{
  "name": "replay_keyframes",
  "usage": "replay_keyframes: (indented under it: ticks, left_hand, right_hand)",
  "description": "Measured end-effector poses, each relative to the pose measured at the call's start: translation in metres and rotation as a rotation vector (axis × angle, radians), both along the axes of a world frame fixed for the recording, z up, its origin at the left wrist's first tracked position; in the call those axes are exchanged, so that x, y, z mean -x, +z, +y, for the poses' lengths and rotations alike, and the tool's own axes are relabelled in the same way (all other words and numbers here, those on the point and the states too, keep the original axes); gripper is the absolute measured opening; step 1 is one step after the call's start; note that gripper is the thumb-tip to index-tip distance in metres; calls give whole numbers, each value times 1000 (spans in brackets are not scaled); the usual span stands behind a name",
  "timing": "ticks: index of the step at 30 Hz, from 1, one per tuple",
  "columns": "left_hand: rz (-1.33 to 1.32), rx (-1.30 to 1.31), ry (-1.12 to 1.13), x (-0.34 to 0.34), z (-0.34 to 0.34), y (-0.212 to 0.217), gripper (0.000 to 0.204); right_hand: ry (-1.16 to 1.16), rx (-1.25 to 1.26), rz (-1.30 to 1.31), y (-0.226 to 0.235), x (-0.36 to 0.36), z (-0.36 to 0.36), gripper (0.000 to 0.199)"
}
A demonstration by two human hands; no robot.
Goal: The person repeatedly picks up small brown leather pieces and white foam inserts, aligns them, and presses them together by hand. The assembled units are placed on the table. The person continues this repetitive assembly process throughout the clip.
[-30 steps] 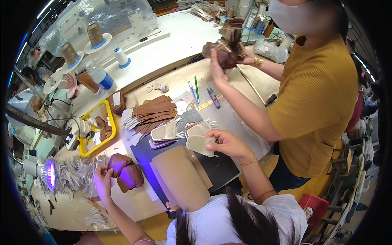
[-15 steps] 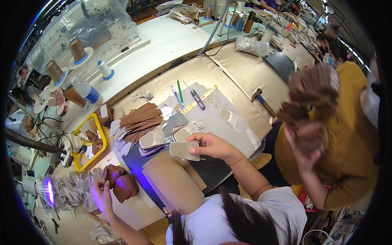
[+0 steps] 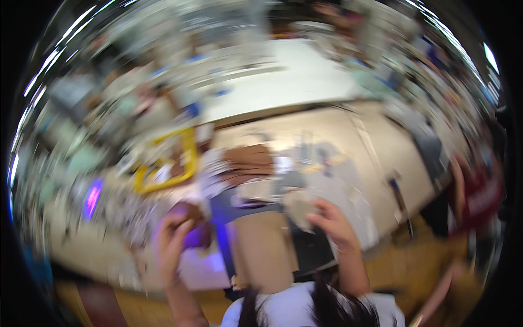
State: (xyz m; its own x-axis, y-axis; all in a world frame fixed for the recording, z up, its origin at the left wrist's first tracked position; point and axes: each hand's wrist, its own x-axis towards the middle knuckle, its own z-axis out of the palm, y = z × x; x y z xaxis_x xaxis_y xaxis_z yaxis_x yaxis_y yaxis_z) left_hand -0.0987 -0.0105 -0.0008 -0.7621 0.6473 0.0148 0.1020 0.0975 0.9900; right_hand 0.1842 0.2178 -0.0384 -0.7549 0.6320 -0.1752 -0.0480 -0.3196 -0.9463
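The whole view is smeared by motion. My right hand is closed on the edge of a flat, pale grey piece with a rounded end, held over the dark mat. At the left, my left hand is at a small stack of dark brown leather pieces, its thumb and fingers around the near side. Blur hides whether it grips one. Beyond the mat lie a fan of brown leather strips and more pale pieces. A tan rounded board reaches toward my body.
A yellow tray with scraps stands at the back left. A purple-glowing lamp is at far left beside piled grey pieces. A hammer lies to the right. A person in dark red is at the right edge.
The view has swung, shifting the table within it. The person in mustard has mostly left the view at the lower right. The pale piece in my right hand now points more away from me.
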Motion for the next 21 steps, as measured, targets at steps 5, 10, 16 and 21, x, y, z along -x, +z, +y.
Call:
replay_keyframes:
  ticks: [5, 10, 16, 21]
  left_hand:
    - [-368, -36, -497, -46, 37, 0, 15]
    - [-275, -126, -558, -87, 61, -8, 15]
    - [442, -270, -507, -98, 107, -24, 19]
    - [617, -29, -413, -117, 122, 4, 20]
  right_hand:
    - [-126, 87, 244, 1, 4, -11, 39]
    - [77, -12, 314, 41, 34, -25, 32]
    - [344, -286, 294, 73, 69, -84, 32]
    - [507, -514, 307, 25, 85, -107, 29]
